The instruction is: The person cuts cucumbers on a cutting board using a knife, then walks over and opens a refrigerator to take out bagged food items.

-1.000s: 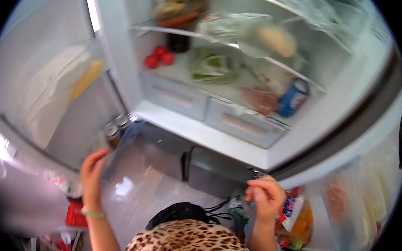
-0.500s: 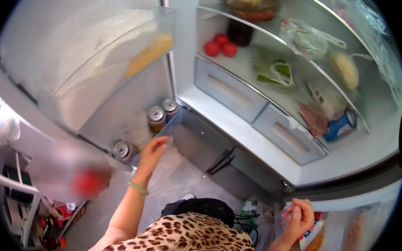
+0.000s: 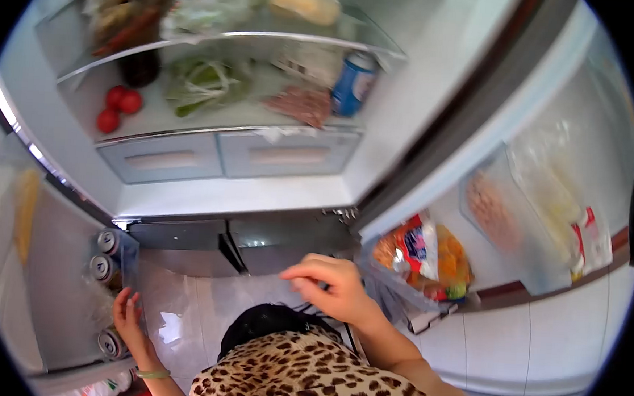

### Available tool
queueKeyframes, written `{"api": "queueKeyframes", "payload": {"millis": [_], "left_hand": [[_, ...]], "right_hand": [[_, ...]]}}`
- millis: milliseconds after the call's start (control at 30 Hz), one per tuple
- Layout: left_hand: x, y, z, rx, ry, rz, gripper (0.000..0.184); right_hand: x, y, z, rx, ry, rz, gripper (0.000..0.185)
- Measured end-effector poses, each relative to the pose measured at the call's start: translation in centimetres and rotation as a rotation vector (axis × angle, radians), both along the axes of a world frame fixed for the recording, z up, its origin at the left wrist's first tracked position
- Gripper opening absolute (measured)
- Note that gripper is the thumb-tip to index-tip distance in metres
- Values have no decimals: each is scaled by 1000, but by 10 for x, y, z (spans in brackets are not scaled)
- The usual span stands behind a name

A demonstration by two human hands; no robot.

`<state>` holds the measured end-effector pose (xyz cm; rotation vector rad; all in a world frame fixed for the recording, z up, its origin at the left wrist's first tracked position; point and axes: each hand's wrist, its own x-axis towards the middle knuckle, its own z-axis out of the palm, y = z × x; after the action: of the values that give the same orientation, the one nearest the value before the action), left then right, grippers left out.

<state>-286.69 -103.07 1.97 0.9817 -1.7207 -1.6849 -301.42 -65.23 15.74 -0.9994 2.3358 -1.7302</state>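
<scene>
My left hand (image 3: 128, 318), with a pale green bangle (image 3: 152, 373) at the wrist, is beside the lower bin of the left fridge door. Its fingers are apart and loosely bent, and nothing shows in them. Close by, drink cans (image 3: 105, 268) stand in that bin; whether my fingertips touch the bin's edge I cannot tell. My right hand (image 3: 328, 282) hovers in front of my body, below the fridge's lower front panel (image 3: 285, 236). Its fingers are loosely curled with the thumb below them, and I see nothing held.
Tomatoes (image 3: 118, 104), bagged green vegetables (image 3: 206, 86), wrapped meat (image 3: 301, 104) and a blue can (image 3: 353, 84) sit on the fridge shelf. Two drawers (image 3: 163, 158) lie beneath. The right door (image 3: 433, 198) stands open, its bin holding colourful packets (image 3: 419, 251). Tiled floor (image 3: 493, 347) extends below.
My view has turned right, bringing more of the right door into sight. My right hand has come from beside the right door to the front of my body. My left hand stays near the left-door cans.
</scene>
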Motion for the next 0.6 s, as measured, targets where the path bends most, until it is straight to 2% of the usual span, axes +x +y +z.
{"api": "queueKeyframes", "payload": {"millis": [133,233,300,433,600], "left_hand": [[1,-3,-13,-34,-1,-35,29],[-1,-8,-16,-64,-24,-53,27],[6,-17,-16,-80,-40,-38,27],[-2,-6,-11,-53,7,4,23],[2,-6,-7,-29,20,26,19]], "right_hand": [[16,-3,-13,177,-14,101,16],[24,-1,-26,172,55,111,17],[25,6,-35,311,-24,106,19],[19,31,-78,665,-70,38,24],[-5,24,-145,674,-205,41,32]]}}
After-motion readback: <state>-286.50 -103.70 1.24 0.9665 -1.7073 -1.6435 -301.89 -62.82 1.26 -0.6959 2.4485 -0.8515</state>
